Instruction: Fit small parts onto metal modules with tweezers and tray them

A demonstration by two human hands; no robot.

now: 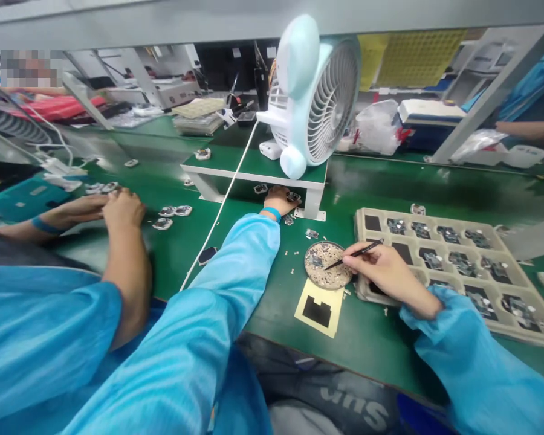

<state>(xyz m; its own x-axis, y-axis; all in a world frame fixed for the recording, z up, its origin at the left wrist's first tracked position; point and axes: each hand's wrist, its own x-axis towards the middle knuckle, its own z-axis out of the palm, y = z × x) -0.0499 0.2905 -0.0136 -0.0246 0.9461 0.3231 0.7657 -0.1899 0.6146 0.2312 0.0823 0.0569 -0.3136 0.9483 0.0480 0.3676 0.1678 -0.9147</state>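
My left hand [277,199] reaches to the front of a low green-topped stand, with its fingers partly hidden. Its fingers close around a small dark-and-white electronic part [293,196]. A similar part [260,189] lies just left of that hand. My right hand [385,269] pinches black tweezers [360,252], whose tips point down into a round dish [315,283] of tiny pieces. Below the dish lies a yellow sheet [301,309] bearing a black cut-out shape [317,311]. Loose bits and a small part [312,234] are scattered between my hands.
A compartment tray [360,226] of circuit boards stands right of the dish. On the stand [254,176] sits a light-blue fan [299,78], its white cable [226,196] crossing the bench. At left, a co-worker's hands [122,208] work near several round parts [163,223].
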